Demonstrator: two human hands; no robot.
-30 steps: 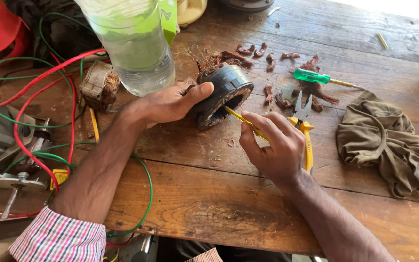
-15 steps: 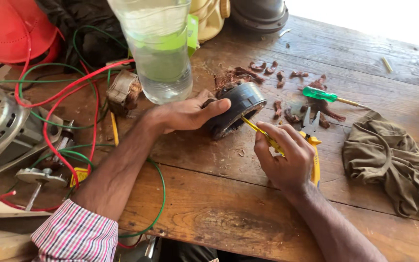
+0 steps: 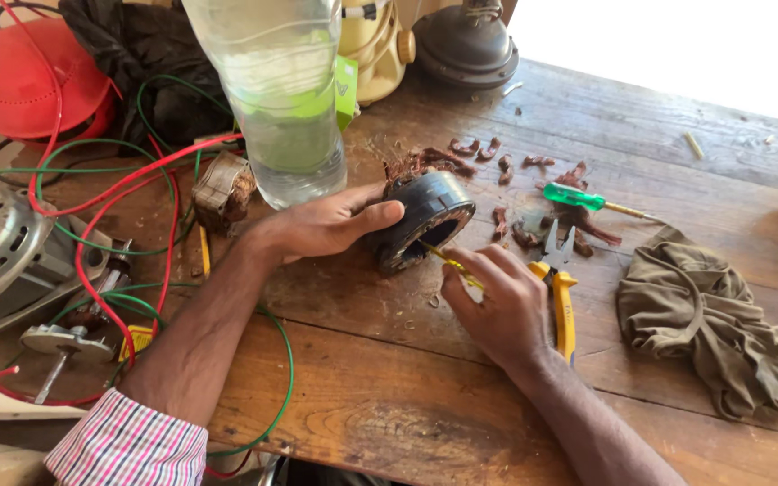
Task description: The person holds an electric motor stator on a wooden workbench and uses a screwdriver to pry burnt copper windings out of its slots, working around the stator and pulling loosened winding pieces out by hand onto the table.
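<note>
Stator ring (image 3: 425, 220), black and round, sits tipped on edge near the middle of the wooden bench (image 3: 389, 405), its open bore facing down and toward the right hand. Left hand (image 3: 335, 225) wraps the ring's near-left rim, thumb laid over the top, fingers closed on it to steady it. Right hand (image 3: 497, 301) lies just right of and below the ring, fingers pinched shut on a thin yellow tool (image 3: 447, 264); the tool's long axis runs up-left from the hand, its tip at the lower lip of the bore. Right hand is therefore the one working at the opening; left only braces. Behind the ring stands a clear plastic bottle (image 3: 285, 99). Right of the ring: yellow-handled pliers (image 3: 562, 288), green screwdriver (image 3: 587, 200), scattered copper winding scraps (image 3: 533, 236), then a crumpled olive cloth (image 3: 713, 324). Left of the ring, red and green wires (image 3: 128, 193).
</note>
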